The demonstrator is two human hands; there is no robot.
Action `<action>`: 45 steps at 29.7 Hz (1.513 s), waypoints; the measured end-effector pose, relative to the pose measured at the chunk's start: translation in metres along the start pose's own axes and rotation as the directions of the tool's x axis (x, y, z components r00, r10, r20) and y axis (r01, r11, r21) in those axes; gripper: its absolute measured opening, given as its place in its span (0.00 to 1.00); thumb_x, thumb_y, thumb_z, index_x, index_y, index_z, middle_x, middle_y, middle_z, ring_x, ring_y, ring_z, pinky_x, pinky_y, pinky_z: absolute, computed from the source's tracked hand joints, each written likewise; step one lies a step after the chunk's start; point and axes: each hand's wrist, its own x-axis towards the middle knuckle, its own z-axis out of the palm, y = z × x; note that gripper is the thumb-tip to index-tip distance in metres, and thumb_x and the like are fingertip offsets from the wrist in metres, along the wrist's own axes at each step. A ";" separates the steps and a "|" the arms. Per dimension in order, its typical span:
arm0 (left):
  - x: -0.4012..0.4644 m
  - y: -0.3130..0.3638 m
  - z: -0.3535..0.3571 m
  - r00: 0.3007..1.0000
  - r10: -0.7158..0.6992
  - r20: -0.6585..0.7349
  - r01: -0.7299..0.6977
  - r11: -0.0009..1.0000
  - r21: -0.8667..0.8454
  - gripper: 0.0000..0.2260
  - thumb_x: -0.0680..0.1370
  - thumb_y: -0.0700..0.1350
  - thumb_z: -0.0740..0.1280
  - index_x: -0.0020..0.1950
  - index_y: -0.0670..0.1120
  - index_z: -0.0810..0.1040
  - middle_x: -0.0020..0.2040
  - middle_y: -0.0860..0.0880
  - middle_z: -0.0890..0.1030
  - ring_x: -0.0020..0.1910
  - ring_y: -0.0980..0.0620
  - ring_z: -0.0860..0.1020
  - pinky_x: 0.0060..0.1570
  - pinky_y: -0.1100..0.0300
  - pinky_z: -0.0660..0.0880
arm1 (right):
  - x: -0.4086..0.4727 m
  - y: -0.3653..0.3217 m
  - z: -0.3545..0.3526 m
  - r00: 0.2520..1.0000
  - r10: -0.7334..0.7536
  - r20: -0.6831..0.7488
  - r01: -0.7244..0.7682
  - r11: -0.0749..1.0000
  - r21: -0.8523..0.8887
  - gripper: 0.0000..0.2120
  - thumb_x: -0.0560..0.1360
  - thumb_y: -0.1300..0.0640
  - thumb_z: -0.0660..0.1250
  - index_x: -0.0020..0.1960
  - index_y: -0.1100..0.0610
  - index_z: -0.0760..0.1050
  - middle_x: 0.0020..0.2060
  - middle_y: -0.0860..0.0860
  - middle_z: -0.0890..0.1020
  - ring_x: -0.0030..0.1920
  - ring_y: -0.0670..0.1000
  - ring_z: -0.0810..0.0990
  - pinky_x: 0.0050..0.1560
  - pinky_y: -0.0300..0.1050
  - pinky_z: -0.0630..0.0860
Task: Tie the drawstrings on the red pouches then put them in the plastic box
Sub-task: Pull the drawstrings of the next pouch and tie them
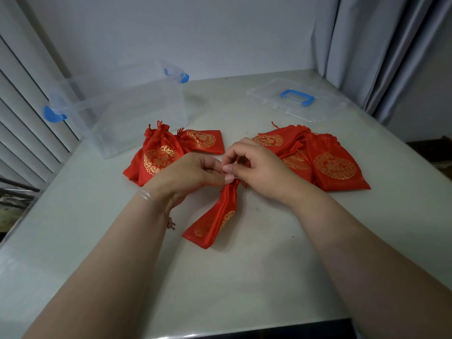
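A red pouch with gold print (215, 220) lies on the white table (244, 277), its gathered neck raised between my hands. My left hand (190, 176) pinches the neck and drawstring from the left. My right hand (256, 167) pinches the red drawstring from the right, fingers curled. The knot itself is hidden by my fingers. A few cinched pouches (159, 152) lie to the left behind my left hand. A pile of flat pouches (330, 162) lies to the right. The clear plastic box (117, 111) with blue latches stands open at the back left.
The box's clear lid (293, 99) with a blue handle lies at the back right. A grey curtain (379, 45) hangs at the right, slatted blinds (24, 106) at the left. The table's front edge runs near the bottom of the view.
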 end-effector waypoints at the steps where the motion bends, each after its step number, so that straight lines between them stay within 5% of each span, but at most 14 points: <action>1: 0.000 0.000 0.000 1.000 0.010 -0.024 -0.011 0.999 -0.030 0.12 0.66 0.43 0.74 0.46 0.38 0.82 0.43 0.43 0.84 0.42 0.55 0.81 0.46 0.69 0.76 | -0.001 -0.001 -0.001 1.000 0.015 0.009 -0.016 0.999 0.052 0.05 0.77 0.59 0.65 0.45 0.50 0.73 0.44 0.47 0.75 0.45 0.44 0.74 0.45 0.35 0.69; 5: 0.000 0.002 -0.001 0.994 0.029 -0.105 -0.038 0.996 -0.081 0.11 0.64 0.48 0.73 0.41 0.44 0.83 0.34 0.50 0.82 0.35 0.57 0.78 0.40 0.64 0.73 | -0.003 0.002 -0.006 0.980 0.163 0.116 -0.165 0.986 0.012 0.11 0.81 0.50 0.54 0.58 0.52 0.70 0.46 0.46 0.77 0.47 0.45 0.77 0.49 0.43 0.74; 9: -0.003 0.004 -0.004 0.990 0.016 -0.142 -0.031 0.994 -0.105 0.13 0.65 0.50 0.73 0.45 0.44 0.85 0.42 0.42 0.84 0.40 0.51 0.78 0.45 0.57 0.73 | -0.002 0.003 -0.008 0.980 0.187 0.070 -0.181 0.980 -0.089 0.11 0.80 0.47 0.55 0.50 0.52 0.72 0.38 0.45 0.77 0.39 0.44 0.75 0.42 0.44 0.71; 12: -0.002 0.003 -0.002 0.977 0.045 -0.208 -0.059 0.996 -0.061 0.08 0.67 0.47 0.74 0.43 0.47 0.86 0.43 0.45 0.85 0.42 0.53 0.79 0.46 0.56 0.71 | 0.000 0.002 -0.010 0.983 0.185 0.004 -0.182 0.973 -0.139 0.12 0.78 0.45 0.59 0.39 0.49 0.71 0.35 0.45 0.76 0.35 0.43 0.73 0.36 0.41 0.67; 17: 0.000 0.002 0.000 0.958 0.061 -0.280 -0.068 0.998 -0.015 0.05 0.71 0.41 0.74 0.47 0.44 0.85 0.45 0.44 0.85 0.54 0.44 0.80 0.60 0.48 0.72 | -0.001 0.000 -0.013 0.993 0.117 -0.020 -0.119 0.987 -0.110 0.10 0.77 0.51 0.64 0.39 0.53 0.73 0.28 0.43 0.72 0.28 0.40 0.70 0.31 0.36 0.63; 22: 0.000 0.003 0.000 0.966 0.025 -0.257 -0.053 0.994 -0.100 0.05 0.70 0.36 0.73 0.42 0.44 0.83 0.41 0.46 0.83 0.44 0.53 0.78 0.46 0.63 0.72 | -0.001 0.005 -0.013 0.998 0.044 0.042 -0.036 0.982 -0.183 0.08 0.75 0.53 0.67 0.39 0.53 0.74 0.39 0.44 0.71 0.39 0.40 0.70 0.42 0.34 0.66; 25: -0.001 0.002 0.002 0.956 0.092 -0.279 -0.106 0.994 -0.033 0.05 0.70 0.37 0.74 0.39 0.46 0.83 0.41 0.41 0.84 0.43 0.50 0.78 0.49 0.55 0.71 | 0.000 0.004 -0.017 0.996 0.079 -0.038 -0.080 0.996 -0.034 0.02 0.77 0.56 0.65 0.45 0.53 0.75 0.43 0.47 0.76 0.35 0.44 0.74 0.38 0.37 0.72; 28: -0.002 0.002 0.004 0.952 0.174 -0.252 -0.176 0.984 0.016 0.04 0.71 0.36 0.73 0.41 0.45 0.83 0.42 0.36 0.81 0.42 0.47 0.75 0.44 0.55 0.70 | 0.001 0.004 -0.019 0.989 0.144 0.043 -0.148 0.984 0.103 0.09 0.80 0.62 0.58 0.54 0.52 0.73 0.42 0.49 0.80 0.32 0.43 0.77 0.32 0.37 0.74; 32: -0.003 0.005 0.010 0.922 0.299 -0.246 -0.281 0.954 0.105 0.05 0.72 0.33 0.72 0.46 0.40 0.80 0.40 0.47 0.79 0.36 0.55 0.76 0.39 0.68 0.74 | 0.002 0.008 -0.019 0.971 0.226 0.085 -0.237 0.957 0.168 0.07 0.79 0.64 0.61 0.47 0.54 0.76 0.35 0.49 0.80 0.32 0.39 0.79 0.39 0.37 0.79; 36: -0.001 0.006 0.009 0.879 0.366 -0.306 -0.311 0.926 0.215 0.06 0.72 0.33 0.71 0.47 0.41 0.80 0.44 0.48 0.81 0.38 0.56 0.79 0.42 0.66 0.78 | 0.001 0.006 -0.017 0.969 0.239 0.057 -0.246 0.952 0.182 0.10 0.78 0.62 0.63 0.40 0.51 0.74 0.35 0.49 0.80 0.34 0.47 0.81 0.44 0.45 0.80; 41: 0.000 0.002 0.013 0.866 0.357 -0.349 -0.243 0.912 0.329 0.08 0.73 0.36 0.71 0.49 0.48 0.83 0.41 0.52 0.82 0.34 0.59 0.79 0.38 0.67 0.76 | 0.000 0.001 -0.014 0.980 0.195 0.029 -0.195 0.981 0.000 0.11 0.79 0.60 0.61 0.40 0.48 0.72 0.35 0.45 0.78 0.35 0.44 0.78 0.41 0.41 0.75; 45: 0.003 -0.001 0.014 0.826 0.430 -0.365 -0.231 0.848 0.477 0.06 0.72 0.39 0.71 0.45 0.49 0.84 0.37 0.59 0.81 0.35 0.61 0.78 0.38 0.70 0.72 | 0.001 -0.001 -0.012 0.978 0.210 -0.001 -0.210 0.977 0.035 0.09 0.78 0.58 0.63 0.40 0.48 0.73 0.34 0.45 0.78 0.35 0.44 0.78 0.41 0.42 0.75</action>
